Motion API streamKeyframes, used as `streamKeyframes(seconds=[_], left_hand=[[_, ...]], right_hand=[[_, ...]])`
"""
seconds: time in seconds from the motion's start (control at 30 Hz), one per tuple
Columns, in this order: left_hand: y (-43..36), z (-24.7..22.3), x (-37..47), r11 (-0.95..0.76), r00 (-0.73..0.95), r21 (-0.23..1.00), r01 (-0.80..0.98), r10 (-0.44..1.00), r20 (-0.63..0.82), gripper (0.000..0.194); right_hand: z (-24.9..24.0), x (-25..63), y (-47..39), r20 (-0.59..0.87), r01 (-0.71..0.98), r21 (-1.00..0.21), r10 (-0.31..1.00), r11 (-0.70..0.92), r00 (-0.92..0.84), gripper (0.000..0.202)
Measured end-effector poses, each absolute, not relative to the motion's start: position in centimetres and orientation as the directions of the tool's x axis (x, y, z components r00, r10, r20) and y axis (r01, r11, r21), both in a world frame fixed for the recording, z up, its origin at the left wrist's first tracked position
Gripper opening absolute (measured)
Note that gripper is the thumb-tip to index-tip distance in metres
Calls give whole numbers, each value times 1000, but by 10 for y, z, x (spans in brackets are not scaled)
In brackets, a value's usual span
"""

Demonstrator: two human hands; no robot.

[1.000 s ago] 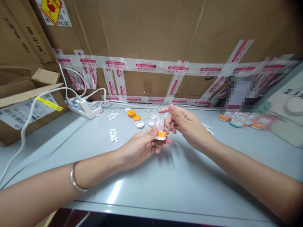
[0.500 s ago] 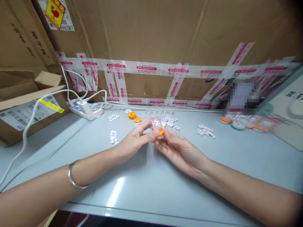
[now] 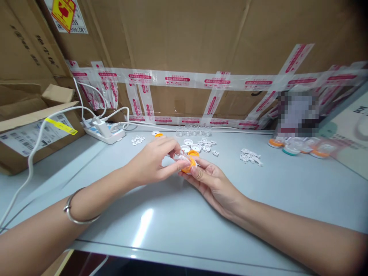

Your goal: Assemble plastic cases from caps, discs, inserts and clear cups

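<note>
Both hands meet at a small clear cup with an orange base (image 3: 189, 165), tilted above the table. My left hand (image 3: 153, 161) has its fingers wrapped round the clear end. The orange base is pinched by the thumb and fingers of my right hand (image 3: 214, 182). Just behind them lie white rings (image 3: 196, 148) and an orange ring (image 3: 193, 153). Small white cut-out pieces (image 3: 206, 144) are scattered to their right, with a second pile (image 3: 250, 157) farther right. A row of clear cups (image 3: 193, 130) stands at the back.
A power strip (image 3: 105, 132) with white cables and an open cardboard box (image 3: 37, 126) are at the left. Small white discs (image 3: 138, 140) lie near the strip. Lidded clear jars (image 3: 291, 147) stand at the right. A large taped carton (image 3: 178, 46) closes off the back.
The cup has tilted to the left and moved slightly left and down. My left hand has turned over its clear end, now covering some discs and orange rings. White rings behind the hands have come into view.
</note>
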State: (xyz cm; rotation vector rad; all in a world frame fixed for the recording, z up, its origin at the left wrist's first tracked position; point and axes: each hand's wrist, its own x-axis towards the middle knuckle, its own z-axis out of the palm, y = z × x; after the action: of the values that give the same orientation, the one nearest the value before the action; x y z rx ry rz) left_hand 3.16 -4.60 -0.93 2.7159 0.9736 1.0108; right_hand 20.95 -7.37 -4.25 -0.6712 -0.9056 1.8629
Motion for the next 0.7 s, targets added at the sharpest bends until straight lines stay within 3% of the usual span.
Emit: streamKeyframes(seconds=[0.23,0.4,0.7], left_hand=[[-40,-12,32,-711,535,541,449,699,474,19],[-37,-12,29,-537,510,779,322,792,335,32],[-39,-15,35,-382,448,907,176,852,271,35]], right_hand=[[-46,211,-68,-102,-485,-798,874,-357,-476,18],[-48,212,-66,-114,-512,-752,846,-416,-521,17],[-46,212,-67,-145,-491,-752,837,-439,-528,24]])
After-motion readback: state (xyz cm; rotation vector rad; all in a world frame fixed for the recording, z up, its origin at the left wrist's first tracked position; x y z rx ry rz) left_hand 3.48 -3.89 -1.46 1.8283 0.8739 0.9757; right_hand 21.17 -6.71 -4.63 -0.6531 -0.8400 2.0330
